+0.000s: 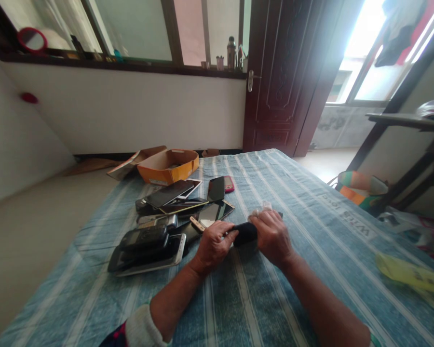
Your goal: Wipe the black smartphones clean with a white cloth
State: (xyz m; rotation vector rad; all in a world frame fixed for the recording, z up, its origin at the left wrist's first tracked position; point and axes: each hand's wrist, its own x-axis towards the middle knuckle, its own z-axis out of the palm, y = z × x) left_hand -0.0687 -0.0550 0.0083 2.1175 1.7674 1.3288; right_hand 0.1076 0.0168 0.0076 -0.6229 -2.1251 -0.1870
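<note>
My left hand [216, 245] is closed on the near-left end of a black phone [245, 233], thumb on top. A crumpled white tissue [266, 206] sticks out from the closed fingers of my right hand [273, 236], which lies over the phone's right end. Part of the phone is hidden under that hand. To the left of my hands lies a pile of old phones, with a white-framed tablet [155, 267] under a thick black device [144, 238]. Behind them are a dark phone [216, 189] and a pink-edged phone [229, 184].
An open orange cardboard box [168, 174] stands at the far left of the striped blue cloth [217, 313]. A yellow plastic bag [412, 275] lies at right, near a dark side table [408, 119]. Beyond are a brown door [284, 96] and a windowsill.
</note>
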